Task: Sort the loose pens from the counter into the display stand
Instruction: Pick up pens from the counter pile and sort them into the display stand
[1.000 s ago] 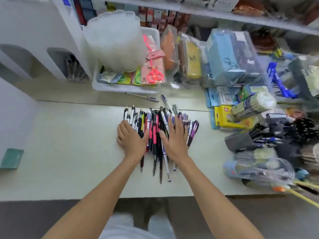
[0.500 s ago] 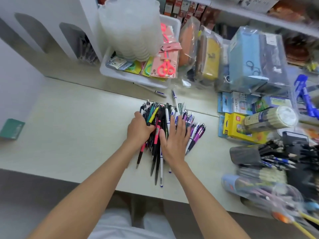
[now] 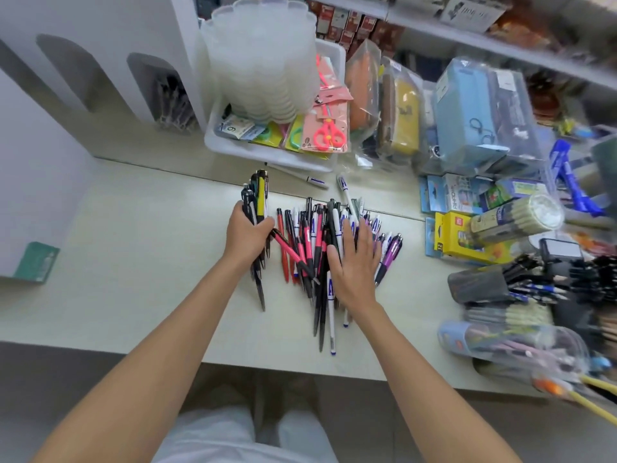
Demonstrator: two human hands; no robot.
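Person at shop counter (image 3: 133, 279): left hand (image 3: 247, 233) grips small bundle (image 3: 260, 195) of dark and yellow pens, fingers curled round barrels, ends poking out above and below fist. Right hand (image 3: 355, 259) lies flat, fingers straight, pressing loose pile (image 3: 309, 235) just right of grip. Step in hand looks like pulling matching pens from pile. Next move likely calls for lifting bundle clear, then carrying it up and left of grip to white stand (image 3: 160, 91) with arched slots.
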